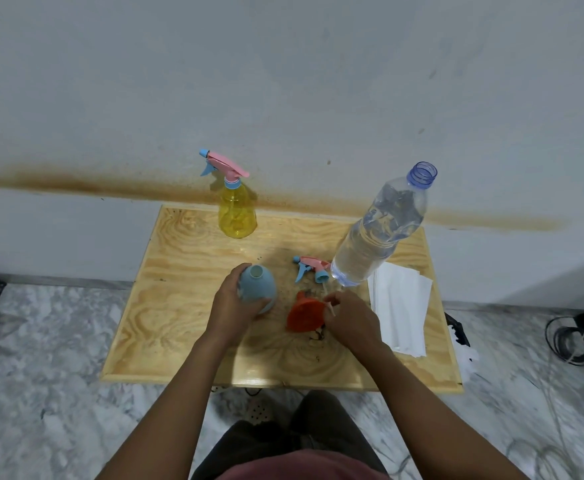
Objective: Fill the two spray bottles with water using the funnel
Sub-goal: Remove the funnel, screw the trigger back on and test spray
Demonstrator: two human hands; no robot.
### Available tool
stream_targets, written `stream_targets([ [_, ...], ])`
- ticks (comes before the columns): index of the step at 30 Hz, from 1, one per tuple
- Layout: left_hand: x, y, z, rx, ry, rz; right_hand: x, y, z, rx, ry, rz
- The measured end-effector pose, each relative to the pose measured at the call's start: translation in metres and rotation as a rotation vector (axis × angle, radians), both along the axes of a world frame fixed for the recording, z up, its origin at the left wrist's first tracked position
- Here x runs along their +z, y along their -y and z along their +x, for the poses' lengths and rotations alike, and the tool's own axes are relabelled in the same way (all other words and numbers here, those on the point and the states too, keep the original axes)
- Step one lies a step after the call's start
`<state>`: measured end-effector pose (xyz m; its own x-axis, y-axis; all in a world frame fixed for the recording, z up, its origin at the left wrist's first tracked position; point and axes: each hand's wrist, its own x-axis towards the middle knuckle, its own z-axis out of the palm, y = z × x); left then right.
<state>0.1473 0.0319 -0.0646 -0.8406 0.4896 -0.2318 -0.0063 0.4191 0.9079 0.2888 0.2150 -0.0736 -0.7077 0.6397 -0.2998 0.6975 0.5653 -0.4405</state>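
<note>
A low table of pale plywood with a raised wooden rim [176,296] stands against the wall. A yellow translucent plastic spray bottle with a pink-and-blue trigger head [236,216] stands upright near its far edge. Near the middle stands a pale blue round plastic bottle with an open neck [261,287]. Just right of that bottle an orange plastic funnel [302,315] lies on its side. A loose pink-and-blue trigger head [311,268] lies behind the funnel. At the right stands a tall clear uncapped plastic water bottle [377,233], with a stack of white paper napkins [401,306] beside it.

- light: even, soft, moderately bright; cool cast on wall [283,81].
- shadows: faint, diffuse, at middle of table [179,271].
- glare: small highlights on water bottle [377,237].
- distortion: wide-angle bowing toward edges.
- focus: centre sharp; corners slightly soft.
</note>
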Motion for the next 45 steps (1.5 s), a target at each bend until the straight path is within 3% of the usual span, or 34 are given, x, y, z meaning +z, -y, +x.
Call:
stream_targets([
  [4,-0.002,0.000,-0.001,0.005,-0.006,-0.010,0.011,-0.005,-0.018,0.005,-0.050,0.075],
  [11,-0.004,0.001,-0.004,-0.004,-0.017,-0.013,0.008,-0.011,-0.067,0.041,0.124,0.065],
  [18,-0.007,0.002,-0.004,-0.017,-0.046,-0.012,-0.006,-0.009,-0.084,0.066,0.143,0.078],
  [30,-0.019,0.003,-0.006,-0.013,-0.092,0.000,-0.008,-0.010,-0.092,0.017,0.123,-0.043],
  [35,-0.022,-0.001,-0.002,-0.019,-0.094,-0.005,0.006,-0.009,-0.093,-0.093,-0.065,-0.146],
  [45,-0.023,-0.003,-0.004,0.007,-0.078,-0.014,0.090,-0.006,-0.079,0.005,-0.550,-0.140],
])
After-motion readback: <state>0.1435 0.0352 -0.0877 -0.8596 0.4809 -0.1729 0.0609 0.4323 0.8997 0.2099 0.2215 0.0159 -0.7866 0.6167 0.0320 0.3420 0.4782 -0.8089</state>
